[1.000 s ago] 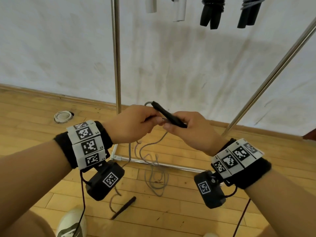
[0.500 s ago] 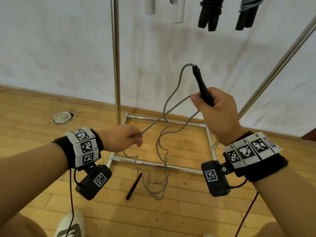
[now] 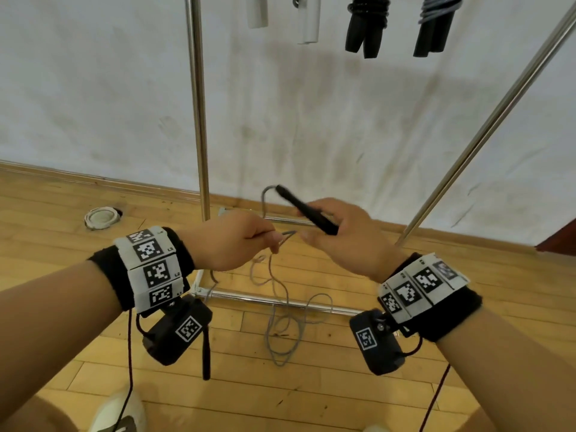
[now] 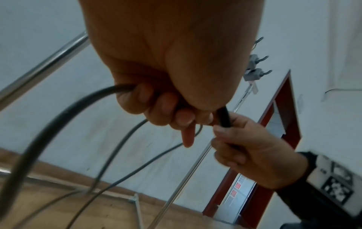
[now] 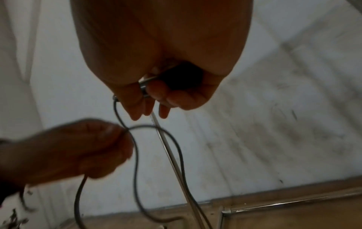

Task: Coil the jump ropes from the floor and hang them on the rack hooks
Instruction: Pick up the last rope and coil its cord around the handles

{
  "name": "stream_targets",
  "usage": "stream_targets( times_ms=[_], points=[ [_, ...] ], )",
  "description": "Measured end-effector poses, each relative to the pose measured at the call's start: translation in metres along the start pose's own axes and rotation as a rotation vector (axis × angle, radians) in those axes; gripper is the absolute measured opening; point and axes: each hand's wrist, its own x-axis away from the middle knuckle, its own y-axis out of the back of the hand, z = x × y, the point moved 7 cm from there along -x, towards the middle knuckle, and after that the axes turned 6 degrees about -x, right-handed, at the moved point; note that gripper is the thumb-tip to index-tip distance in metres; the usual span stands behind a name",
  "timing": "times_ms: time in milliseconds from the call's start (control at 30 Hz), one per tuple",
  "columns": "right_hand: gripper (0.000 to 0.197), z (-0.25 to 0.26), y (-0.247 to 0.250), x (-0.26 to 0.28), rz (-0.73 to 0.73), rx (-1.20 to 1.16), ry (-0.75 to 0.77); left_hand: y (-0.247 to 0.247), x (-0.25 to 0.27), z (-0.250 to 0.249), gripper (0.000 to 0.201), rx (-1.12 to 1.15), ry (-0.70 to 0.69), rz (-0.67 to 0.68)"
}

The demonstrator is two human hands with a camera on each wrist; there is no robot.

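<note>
Between the rack's upright pole [image 3: 197,104] and its slanted pole [image 3: 486,126] the wall side stands open at chest height, but the top of that gap is filled by hung rope handles, two white [image 3: 282,17] and two black pairs [image 3: 397,29]. The left hand [image 3: 230,241] and right hand [image 3: 346,235] sit close together in the gap, joined by a short grey cord loop [image 3: 268,201], so nothing passes between them. Below, slack cord [image 3: 283,332] lies over the rack's base bar [image 3: 274,302] and the floor [image 3: 62,219], with a loose black handle [image 3: 206,353] beside it; the boards further left hold only a small white ring [image 3: 102,217].
</note>
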Motion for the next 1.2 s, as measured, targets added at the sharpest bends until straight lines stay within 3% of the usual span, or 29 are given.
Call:
stream_targets(
  times_ms=[100, 167, 267, 433, 700, 800, 900, 1033, 1133, 1200],
  points=[
    [0.015, 0.016, -0.020, 0.003, 0.127, 0.010, 0.125, 0.014, 0.001, -0.013, 0.033, 0.070, -0.061, -0.051],
    [0.008, 0.018, -0.022, 0.002, 0.143, -0.019, 0.123, 0.023, 0.002, -0.012, 0.031, 0.133, -0.054, -0.098],
    [0.024, 0.015, -0.007, -0.003, 0.017, -0.048, 0.090, 0.020, 0.005, -0.002, 0.026, 0.153, -0.031, -0.060],
    [0.026, 0.015, 0.030, -0.007, -0.218, -0.063, 0.109, -0.013, 0.011, 0.029, 0.017, 0.171, 0.051, 0.190],
    [0.022, 0.012, 0.056, -0.007, -0.407, -0.130, 0.131, -0.031, -0.001, 0.041, 0.018, 0.202, 0.079, 0.196],
    [0.004, 0.005, 0.057, -0.008, -0.441, -0.145, 0.076, -0.032, -0.007, 0.045, 0.026, 0.142, 0.126, 0.138],
    [0.019, 0.000, 0.044, -0.007, -0.357, -0.057, 0.036, -0.024, -0.010, 0.046, 0.025, 0.056, 0.133, 0.074],
    [0.010, -0.001, 0.009, -0.005, -0.077, 0.246, -0.001, -0.006, -0.010, 0.042, 0.030, -0.071, 0.142, -0.049],
    [0.011, 0.000, -0.013, -0.002, 0.077, 0.294, -0.005, 0.009, -0.008, 0.036, 0.037, -0.119, 0.140, -0.134],
    [0.012, 0.005, -0.023, -0.001, 0.105, 0.259, 0.020, 0.011, -0.004, 0.023, 0.032, -0.087, 0.096, -0.099]
  ],
)
